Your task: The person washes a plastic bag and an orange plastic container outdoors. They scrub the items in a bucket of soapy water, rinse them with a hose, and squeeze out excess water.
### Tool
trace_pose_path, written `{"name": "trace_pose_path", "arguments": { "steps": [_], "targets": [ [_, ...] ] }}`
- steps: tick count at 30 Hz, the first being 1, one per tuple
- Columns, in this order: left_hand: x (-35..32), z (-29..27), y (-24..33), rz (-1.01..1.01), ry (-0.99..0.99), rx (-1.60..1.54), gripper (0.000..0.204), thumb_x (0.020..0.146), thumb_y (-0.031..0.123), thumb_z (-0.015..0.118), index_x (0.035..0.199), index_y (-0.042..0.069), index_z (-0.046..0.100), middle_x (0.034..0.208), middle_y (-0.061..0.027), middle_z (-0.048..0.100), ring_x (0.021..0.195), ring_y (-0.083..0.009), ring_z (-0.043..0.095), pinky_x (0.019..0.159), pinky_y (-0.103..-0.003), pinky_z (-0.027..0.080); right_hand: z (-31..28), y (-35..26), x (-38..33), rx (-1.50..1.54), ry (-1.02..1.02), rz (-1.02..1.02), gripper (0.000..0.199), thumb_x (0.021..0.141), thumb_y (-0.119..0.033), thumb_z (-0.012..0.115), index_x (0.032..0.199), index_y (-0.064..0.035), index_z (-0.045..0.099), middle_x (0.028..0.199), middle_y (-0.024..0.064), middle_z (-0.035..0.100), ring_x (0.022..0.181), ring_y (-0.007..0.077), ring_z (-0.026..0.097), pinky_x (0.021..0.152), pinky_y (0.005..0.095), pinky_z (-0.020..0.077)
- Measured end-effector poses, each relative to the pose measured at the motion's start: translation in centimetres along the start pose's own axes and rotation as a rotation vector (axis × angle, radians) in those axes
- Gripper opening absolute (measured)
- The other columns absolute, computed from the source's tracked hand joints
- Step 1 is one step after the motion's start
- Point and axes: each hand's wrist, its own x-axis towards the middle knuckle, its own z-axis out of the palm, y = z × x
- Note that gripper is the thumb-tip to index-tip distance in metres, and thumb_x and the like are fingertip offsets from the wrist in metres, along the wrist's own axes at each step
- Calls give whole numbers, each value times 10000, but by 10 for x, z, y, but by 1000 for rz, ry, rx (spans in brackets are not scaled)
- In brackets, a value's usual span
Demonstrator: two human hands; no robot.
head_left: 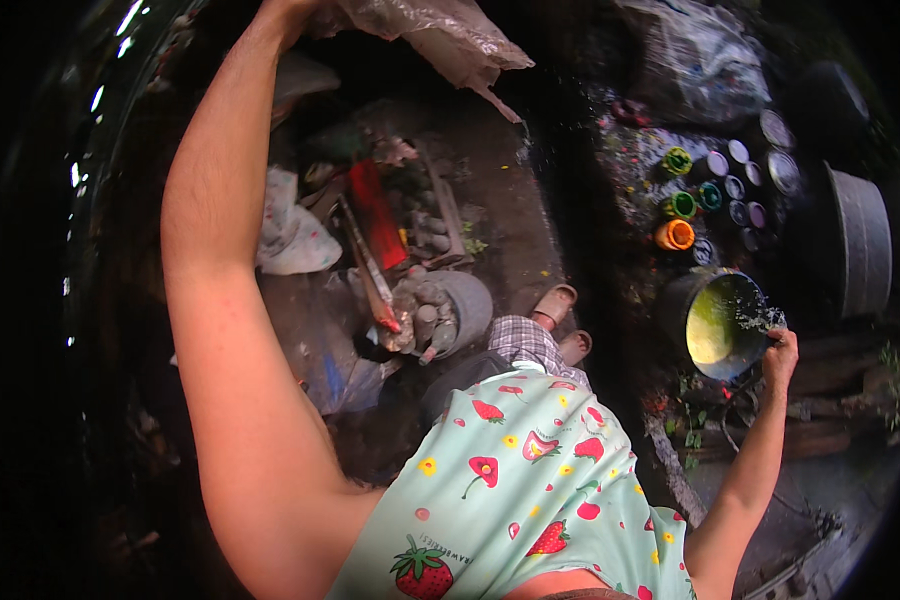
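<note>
My left arm reaches up to the top edge of the view, where my left hand meets a crumpled clear plastic sheet. The hand is mostly cut off, so its grip is hidden. My right hand is closed on the near rim of a black bucket that holds yellow-green liquid. The bucket is tilted toward me, and drops splash at its rim just above the hand. My mint shirt with a strawberry print fills the lower middle.
Several small pots with coloured lids stand on the ground behind the bucket. A grey metal tub sits at the right. A grey pail of stones, a red flat object, white cloth and sandalled feet lie in the middle.
</note>
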Motion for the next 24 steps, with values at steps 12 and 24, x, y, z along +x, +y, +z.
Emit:
{"name": "trace_pose_path", "arguments": {
  "steps": [12,24],
  "targets": [
    [-112,-166,-68,-202,335,21,279,1003,62,567,1128,16,811,959,-110,790,776,-230,741,664,-384,613,46,42,35,141,-154,20,209,948,19,630,1113,-11,755,957,65,780,862,167,718,835,313,570],
    [-242,-352,-39,-258,903,-195,319,1041,104,675,1335,-22,673,1290,-180,731,1141,-340,738,1001,-493,623,58,63,28,-99,-239,72,243,978,1,611,1177,-22,749,1156,135,810,1117,231,771,937,381,574]
  ]
}}
